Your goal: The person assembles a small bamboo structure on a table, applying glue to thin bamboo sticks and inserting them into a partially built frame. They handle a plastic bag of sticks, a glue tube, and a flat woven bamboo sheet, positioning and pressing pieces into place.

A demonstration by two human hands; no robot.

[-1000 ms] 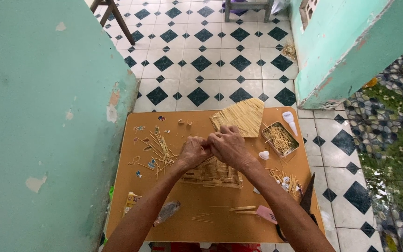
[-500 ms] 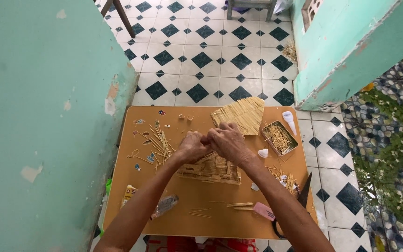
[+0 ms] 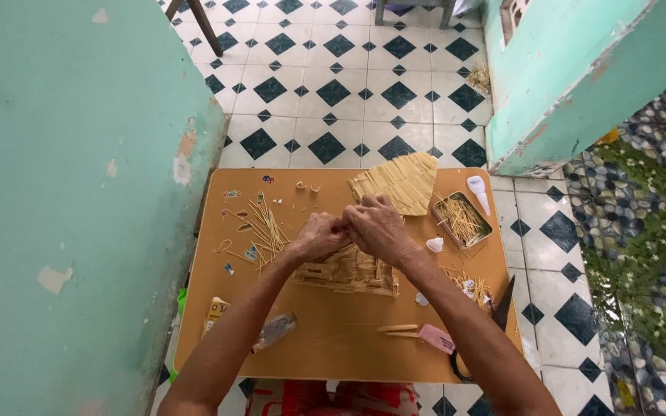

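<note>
Hands barely moved — left hand point(image 3: 319, 235) and right hand point(image 3: 378, 225) still pinched together above stick model point(image 3: 348, 271); light, fragile — grip base.

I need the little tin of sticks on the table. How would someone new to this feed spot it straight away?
Start at the orange-brown table on the tiled floor and go to its far right side, just right of the person's right hand. There sits a small rectangular metal tin, set at an angle and holding thin pale sticks. Other sticks lie loose or glued in flat panels; only these sit in a rimmed metal container.
</note>
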